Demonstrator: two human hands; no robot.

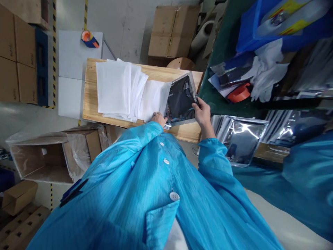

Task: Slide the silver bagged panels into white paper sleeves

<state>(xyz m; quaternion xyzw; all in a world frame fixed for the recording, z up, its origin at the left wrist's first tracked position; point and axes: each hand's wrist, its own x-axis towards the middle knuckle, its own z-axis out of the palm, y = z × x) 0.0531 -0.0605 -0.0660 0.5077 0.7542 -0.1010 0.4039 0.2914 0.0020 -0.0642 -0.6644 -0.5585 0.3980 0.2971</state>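
A dark flat part in a clear plastic bag [181,99] lies slanted at the right of the wooden board [91,90]. My right hand [202,113] pinches the bag's right edge between thumb and fingers. At the bag's lower left corner, my left hand [159,119] rests with its fingers bent, touching the edge of a white sleeve [153,97]; whether it grips the sleeve or the bag is too small to tell. The sleeve's right edge meets the bag's left side. Several more white sleeves [113,86] are stacked at the board's left.
On the right, a green table [221,69] bears a blue bin [244,34], white gloves [267,73], an orange tape roll [238,93] and bagged parts [243,139]. A person's blue sleeve [309,173] shows at right. Open cartons [47,156] stand lower left.
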